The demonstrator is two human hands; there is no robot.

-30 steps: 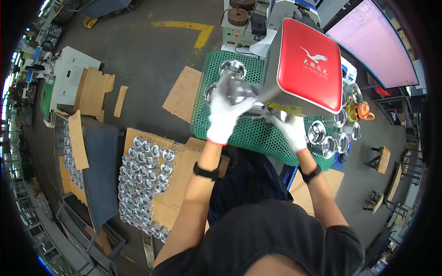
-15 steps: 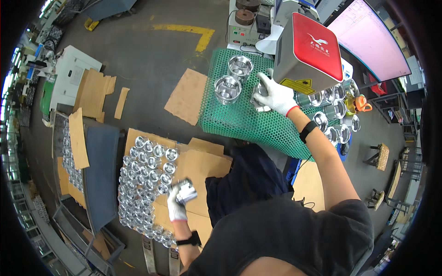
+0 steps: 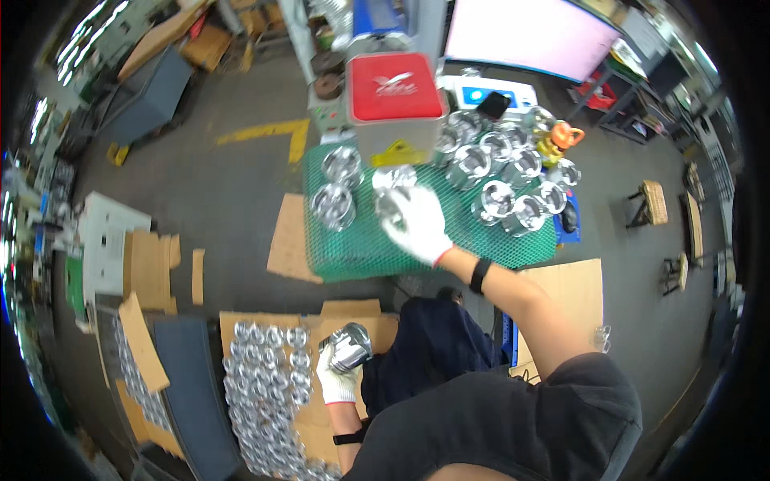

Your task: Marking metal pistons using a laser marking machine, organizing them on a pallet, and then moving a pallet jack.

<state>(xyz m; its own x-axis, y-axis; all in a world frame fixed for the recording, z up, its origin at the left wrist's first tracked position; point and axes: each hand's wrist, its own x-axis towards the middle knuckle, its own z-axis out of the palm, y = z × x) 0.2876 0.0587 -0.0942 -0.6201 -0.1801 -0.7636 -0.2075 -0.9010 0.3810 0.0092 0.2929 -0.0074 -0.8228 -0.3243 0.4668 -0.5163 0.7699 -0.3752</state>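
Since a second ago, the left hand (image 3: 335, 378) has been brought from the green mat (image 3: 361, 260) to seven o'clock, over the cardboard (image 3: 319, 425). By it a shiny metal cup (image 3: 350, 349) is held tilted, at its one o'clock; the fingers are wrapped around the cup's side and partly hidden by it. At its nine o'clock, close rows of similar cups (image 3: 274, 355) are set out on the cardboard. Near the centre, the right hand (image 3: 415, 223) is reached over the mat, a second cup (image 3: 389, 207) being gripped between thumb and curled fingers, though how tightly cannot be told through the blur. Two cups (image 3: 333, 207) are stood at its ten o'clock, more are clustered at two, and a red-topped box (image 3: 399, 108) is mounted at twelve.
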